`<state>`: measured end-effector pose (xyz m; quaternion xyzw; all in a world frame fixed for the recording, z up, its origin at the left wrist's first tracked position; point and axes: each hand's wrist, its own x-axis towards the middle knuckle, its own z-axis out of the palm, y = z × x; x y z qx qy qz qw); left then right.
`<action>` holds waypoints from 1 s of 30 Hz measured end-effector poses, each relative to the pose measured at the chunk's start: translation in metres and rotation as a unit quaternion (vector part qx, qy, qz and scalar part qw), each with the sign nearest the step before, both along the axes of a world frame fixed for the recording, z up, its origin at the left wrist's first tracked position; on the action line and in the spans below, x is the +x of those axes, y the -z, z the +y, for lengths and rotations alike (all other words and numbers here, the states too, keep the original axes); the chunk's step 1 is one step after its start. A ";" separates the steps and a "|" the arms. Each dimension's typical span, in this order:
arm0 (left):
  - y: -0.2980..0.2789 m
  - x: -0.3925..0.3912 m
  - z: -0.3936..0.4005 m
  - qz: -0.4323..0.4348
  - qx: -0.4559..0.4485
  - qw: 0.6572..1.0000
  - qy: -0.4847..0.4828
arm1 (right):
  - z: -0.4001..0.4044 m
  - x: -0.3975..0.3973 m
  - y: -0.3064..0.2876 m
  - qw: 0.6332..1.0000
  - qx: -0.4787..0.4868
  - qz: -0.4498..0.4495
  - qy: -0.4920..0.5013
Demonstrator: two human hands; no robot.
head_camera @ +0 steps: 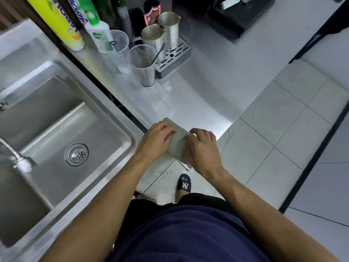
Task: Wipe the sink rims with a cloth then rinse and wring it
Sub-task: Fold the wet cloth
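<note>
I press the folded grey-green cloth (178, 143) at the table's (198, 95) near edge, left hand (157, 138) and right hand (203, 148) gripping it; fold it flat before wiping the steel sink's (120, 118) rims.

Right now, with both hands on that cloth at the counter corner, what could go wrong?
1. The cloth overhangs the counter edge under the left hand and right hand; it may slip to the floor.
2. A wide wipe could knock the plastic cups beside the drip tray.
</note>
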<state>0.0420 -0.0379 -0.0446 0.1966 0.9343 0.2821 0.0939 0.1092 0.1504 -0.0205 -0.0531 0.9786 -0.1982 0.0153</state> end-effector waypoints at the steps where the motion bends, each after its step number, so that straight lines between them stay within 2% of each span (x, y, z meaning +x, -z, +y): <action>1: 0.001 0.003 0.001 -0.001 0.003 1.000 -0.010 | 0.001 -0.003 0.002 1.000 -0.021 0.005 -0.019; 5: 0.011 0.009 0.004 0.018 0.014 0.998 -0.053 | 0.003 -0.007 0.017 0.991 -0.098 -0.039 -0.081; 11: 0.030 0.030 0.008 0.080 0.022 0.994 -0.075 | 0.006 -0.011 0.039 0.990 -0.089 0.000 -0.113; 18: 0.035 0.012 0.011 0.061 0.029 0.997 -0.030 | 0.005 -0.008 0.048 0.991 -0.045 0.059 -0.112; 23: 0.032 0.017 0.008 0.065 0.009 0.998 0.010 | 0.002 -0.013 0.049 0.993 -0.055 0.019 -0.106; 30: 0.029 0.040 0.012 0.151 -0.006 0.988 -0.036 | 0.005 -0.015 0.041 0.992 -0.066 -0.009 -0.107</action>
